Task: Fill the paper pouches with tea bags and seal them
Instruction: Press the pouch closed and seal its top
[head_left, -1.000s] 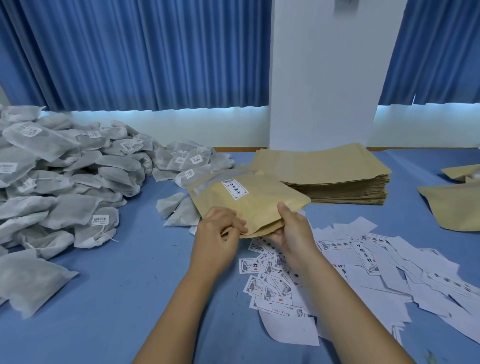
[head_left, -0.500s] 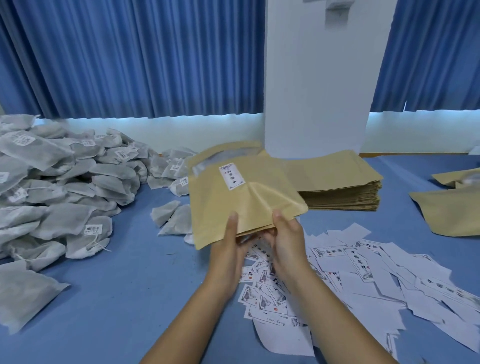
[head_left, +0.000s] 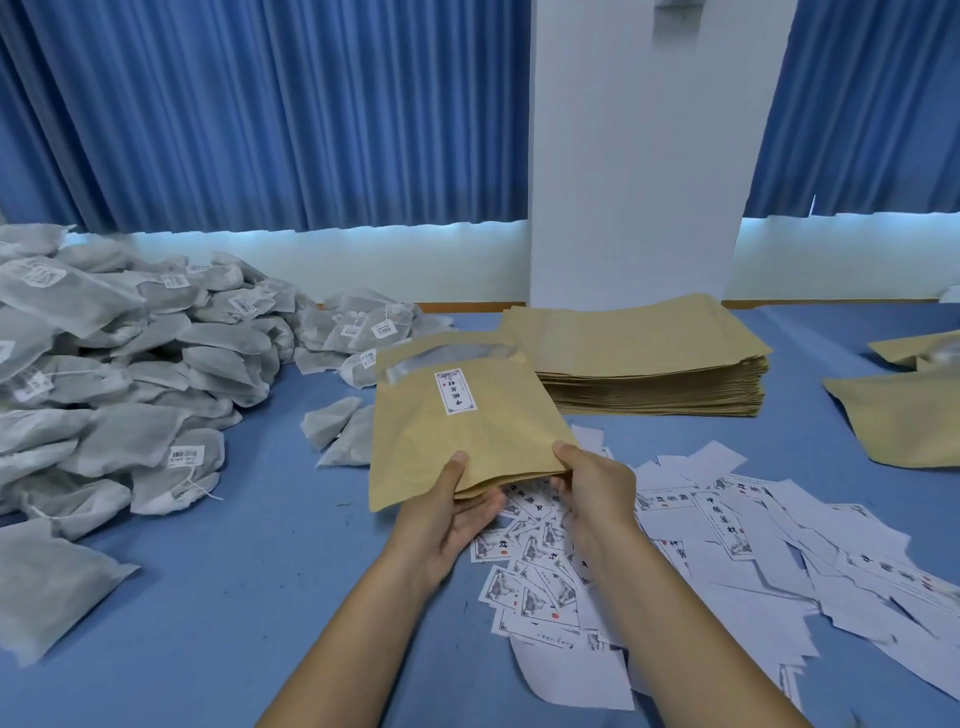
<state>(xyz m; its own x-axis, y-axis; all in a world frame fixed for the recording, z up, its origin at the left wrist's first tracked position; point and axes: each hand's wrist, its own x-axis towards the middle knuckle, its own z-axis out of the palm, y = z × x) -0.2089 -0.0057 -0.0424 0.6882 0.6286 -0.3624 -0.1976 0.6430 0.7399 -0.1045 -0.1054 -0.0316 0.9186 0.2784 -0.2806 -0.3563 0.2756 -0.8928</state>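
A brown paper pouch (head_left: 462, 426) with a clear strip near its top and a white label on its face is held above the blue table, its top tilted away from me. My left hand (head_left: 452, 506) grips its near edge, thumb on top and fingers underneath. My right hand (head_left: 592, 483) holds the near right corner the same way. A big heap of grey tea bags (head_left: 124, 374) lies at the left. Two loose tea bags (head_left: 337, 428) lie just left of the pouch.
A tall stack of flat empty pouches (head_left: 649, 358) sits behind the held one. More pouches (head_left: 904, 415) lie at the far right. White printed labels and paper scraps (head_left: 727, 551) litter the table under and right of my hands. A white pillar (head_left: 634, 156) and blue curtains stand behind.
The pouch has been turned and tipped up from lying nearly flat. My left hand shifted from on top of its near edge to gripping it from below.
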